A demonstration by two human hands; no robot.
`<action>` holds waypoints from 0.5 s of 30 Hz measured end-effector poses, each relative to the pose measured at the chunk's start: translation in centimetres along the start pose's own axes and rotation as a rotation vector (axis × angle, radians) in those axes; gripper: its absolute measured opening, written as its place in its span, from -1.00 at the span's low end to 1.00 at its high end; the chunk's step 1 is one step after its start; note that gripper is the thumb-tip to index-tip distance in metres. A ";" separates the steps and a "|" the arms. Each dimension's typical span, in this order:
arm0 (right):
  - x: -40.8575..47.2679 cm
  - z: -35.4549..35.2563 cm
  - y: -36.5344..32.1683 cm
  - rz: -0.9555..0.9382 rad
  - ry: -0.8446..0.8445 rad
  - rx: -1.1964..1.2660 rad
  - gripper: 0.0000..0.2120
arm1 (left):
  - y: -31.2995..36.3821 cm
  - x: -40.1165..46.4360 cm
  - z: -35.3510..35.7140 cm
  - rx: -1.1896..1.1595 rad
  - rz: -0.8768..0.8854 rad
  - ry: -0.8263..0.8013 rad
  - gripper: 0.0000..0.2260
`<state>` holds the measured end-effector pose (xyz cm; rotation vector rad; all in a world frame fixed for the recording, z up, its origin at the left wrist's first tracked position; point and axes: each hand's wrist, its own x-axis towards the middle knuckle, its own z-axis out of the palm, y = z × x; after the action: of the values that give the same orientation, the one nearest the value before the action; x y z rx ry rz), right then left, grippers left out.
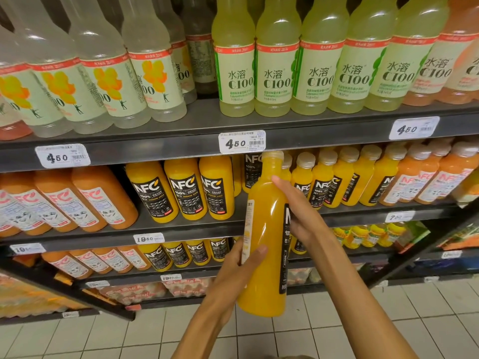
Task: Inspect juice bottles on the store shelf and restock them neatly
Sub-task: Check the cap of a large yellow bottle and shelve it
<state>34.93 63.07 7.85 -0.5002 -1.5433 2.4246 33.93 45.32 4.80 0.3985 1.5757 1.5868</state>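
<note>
I hold a large bottle of orange juice (pixel 265 229) upright in front of the middle shelf (pixel 191 228), its black NFC label turned to the right. My left hand (pixel 237 273) grips its lower half from the left, thumb across the front. My right hand (pixel 298 211) wraps the upper body from the right, fingers behind the label. Three matching large NFC bottles (pixel 185 191) stand on the shelf just left of it. A gap in the row lies behind the held bottle.
Smaller NFC orange bottles (pixel 334 180) fill the shelf to the right, carrot-coloured NFC bottles (pixel 77 200) the left. The top shelf carries pale and green C100 bottles (pixel 277 73). Price tags (pixel 242 142) line the shelf edges. White floor tiles (pixel 363 330) lie below.
</note>
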 end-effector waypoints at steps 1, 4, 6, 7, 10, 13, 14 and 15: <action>-0.1 0.0 0.0 -0.007 0.005 0.006 -0.82 | -0.1 0.0 0.0 -0.003 0.002 -0.006 -0.49; -0.3 0.0 0.0 -0.006 0.032 -0.013 -0.80 | -0.3 0.2 0.1 0.009 0.004 -0.011 -0.48; -0.4 0.1 0.0 -0.003 0.050 -0.042 -0.78 | -0.4 0.6 0.4 0.036 -0.007 0.011 -0.50; -0.4 0.1 0.0 -0.006 0.066 -0.055 -0.77 | -0.5 0.8 0.5 0.054 -0.008 0.030 -0.53; -0.5 0.3 0.2 -0.053 0.126 -0.091 -0.75 | -0.7 1.3 0.3 0.166 0.028 0.102 -0.49; -0.7 0.8 0.5 -0.128 0.186 -0.141 -0.78 | -1.6 1.8 0.7 0.251 0.079 0.110 -0.31; -0.8 1.0 0.7 -0.144 0.201 -0.154 -0.80 | -2.0 2.0 1.0 0.287 0.083 0.120 -0.25; -0.8 1.1 0.9 -0.155 0.217 -0.175 -0.81 | -2.4 2.3 1.3 0.316 0.081 0.140 -0.22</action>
<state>35.25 61.46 7.56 -0.6288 -1.6410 2.0578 34.30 47.53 2.00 0.5365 1.9486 1.4520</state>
